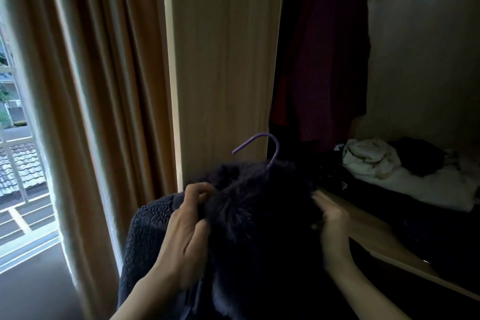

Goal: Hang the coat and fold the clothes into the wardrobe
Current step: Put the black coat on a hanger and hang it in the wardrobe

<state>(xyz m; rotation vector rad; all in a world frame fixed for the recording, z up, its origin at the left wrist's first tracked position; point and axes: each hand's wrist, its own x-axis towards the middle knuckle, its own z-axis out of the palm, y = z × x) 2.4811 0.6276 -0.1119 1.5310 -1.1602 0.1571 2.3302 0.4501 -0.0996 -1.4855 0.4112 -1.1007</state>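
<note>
Beside wardrobe | coat | left hand fingers pinch it | right hand seemingly grips, blurred

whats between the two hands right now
The furry collar of the dark coat fills the gap; the left hand and right hand grip it, the purple hanger hook rising above. Head view shows it.

Dark navy coat, purple hanger, tan curtain, maroon garment.

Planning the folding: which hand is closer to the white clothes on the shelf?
Right. The right hand is below-left of the white clothes; the left hand is farther left, beyond the coat.
</note>
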